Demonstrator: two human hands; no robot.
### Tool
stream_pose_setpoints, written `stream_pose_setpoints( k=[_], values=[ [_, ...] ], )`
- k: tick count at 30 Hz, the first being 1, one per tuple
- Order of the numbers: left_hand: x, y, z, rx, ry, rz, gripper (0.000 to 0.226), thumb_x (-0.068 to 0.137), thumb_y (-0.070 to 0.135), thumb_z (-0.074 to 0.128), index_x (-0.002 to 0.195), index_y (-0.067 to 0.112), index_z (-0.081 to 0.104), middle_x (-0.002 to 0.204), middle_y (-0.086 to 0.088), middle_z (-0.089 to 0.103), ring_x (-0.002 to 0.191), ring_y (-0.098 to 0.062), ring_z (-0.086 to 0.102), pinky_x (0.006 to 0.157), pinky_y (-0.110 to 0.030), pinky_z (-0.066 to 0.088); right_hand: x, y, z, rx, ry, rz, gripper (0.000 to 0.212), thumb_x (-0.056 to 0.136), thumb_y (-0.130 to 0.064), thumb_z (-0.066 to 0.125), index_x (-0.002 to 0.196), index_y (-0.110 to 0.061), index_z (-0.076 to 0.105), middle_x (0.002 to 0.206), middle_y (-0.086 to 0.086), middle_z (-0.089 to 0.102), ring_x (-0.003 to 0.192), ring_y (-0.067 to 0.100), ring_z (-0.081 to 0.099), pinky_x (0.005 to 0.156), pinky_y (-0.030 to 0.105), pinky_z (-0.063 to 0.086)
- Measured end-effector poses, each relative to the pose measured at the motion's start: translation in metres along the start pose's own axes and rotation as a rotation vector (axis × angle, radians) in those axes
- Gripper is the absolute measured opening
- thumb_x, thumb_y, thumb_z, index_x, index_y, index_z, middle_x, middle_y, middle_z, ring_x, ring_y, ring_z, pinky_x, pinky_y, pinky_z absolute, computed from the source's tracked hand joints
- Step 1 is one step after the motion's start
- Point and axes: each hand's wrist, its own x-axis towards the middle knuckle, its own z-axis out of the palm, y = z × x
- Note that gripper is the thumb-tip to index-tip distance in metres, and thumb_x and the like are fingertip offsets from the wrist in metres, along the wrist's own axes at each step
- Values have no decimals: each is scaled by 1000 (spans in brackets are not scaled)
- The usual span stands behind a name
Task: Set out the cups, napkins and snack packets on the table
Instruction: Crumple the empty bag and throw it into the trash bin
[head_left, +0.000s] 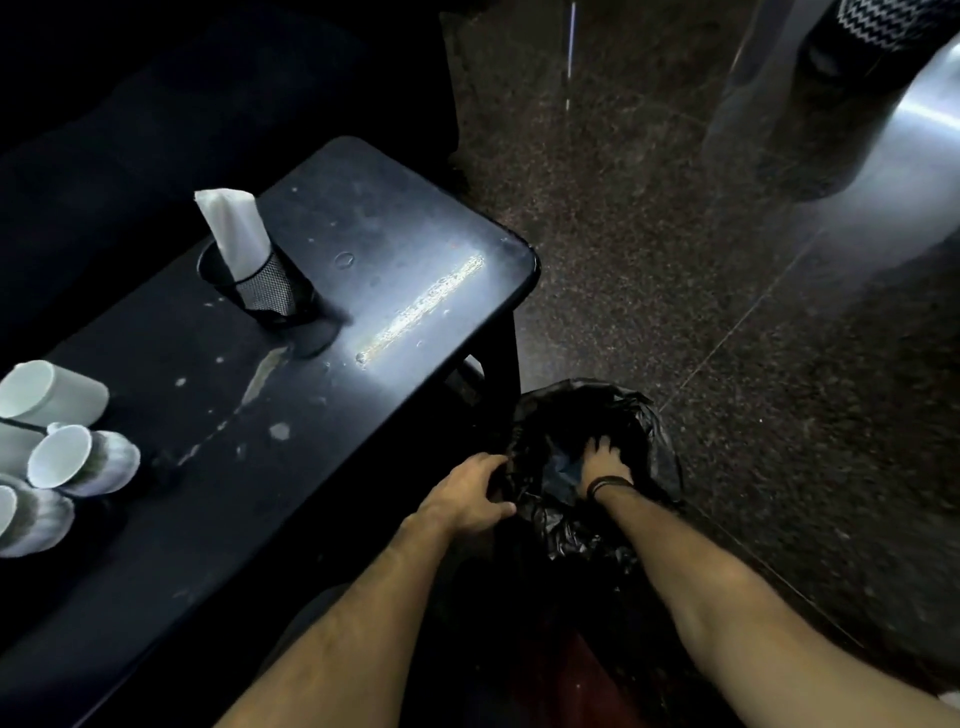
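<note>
A black plastic bag (623, 415) sits on the floor beside the near right corner of the black table (363, 234). My left hand (467, 493) grips the bag's left rim. My right hand (605, 467) reaches down inside the bag, its fingers on something bluish that I cannot make out. White napkins (234, 228) stand rolled in a black mesh holder (270, 291) on the table. Several white cups (57, 395) lie on their sides at the table's left edge.
The speckled dark stone floor (675, 234) spreads to the right. A shiny metal column (893, 156) stands at the upper right with a zigzag-patterned fabric (893, 21) above it. A dark seat (182, 78) lies behind the table.
</note>
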Motion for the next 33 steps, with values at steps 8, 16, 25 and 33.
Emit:
stream_pose_setpoints(
  k=[8, 16, 25, 33],
  values=[
    [-9, 0, -10, -1, 0, -17, 77, 85, 37, 71, 151, 19, 36, 154, -2, 38, 143, -18, 36, 119, -29, 28, -11, 0, -7, -154, 201, -61, 61, 98, -19, 48, 150, 0, 23, 152, 17, 29, 137, 31, 36, 105, 39, 44],
    [-37, 32, -59, 14, 155, 45, 74, 84, 37, 70, 149, 21, 39, 154, 0, 39, 143, -17, 37, 119, -33, 28, -46, -19, -114, -52, 602, -320, 53, 84, -11, 55, 135, -8, 41, 133, 12, 43, 119, 31, 46, 95, 41, 48],
    [-127, 26, -141, 10, 461, 73, 65, 87, 27, 69, 146, 15, 44, 152, -7, 41, 142, -21, 37, 118, -31, 27, -121, -101, -200, 126, 962, -543, 52, 77, -7, 58, 129, -6, 54, 128, 15, 54, 115, 35, 52, 100, 41, 44],
    [-243, -85, -169, -71, 691, -137, 64, 88, 32, 66, 146, 17, 43, 151, -3, 41, 140, -22, 39, 115, -35, 32, -200, -261, -188, 54, 955, -888, 45, 77, -6, 59, 122, -6, 56, 119, 14, 56, 111, 34, 53, 96, 39, 44]
  ],
)
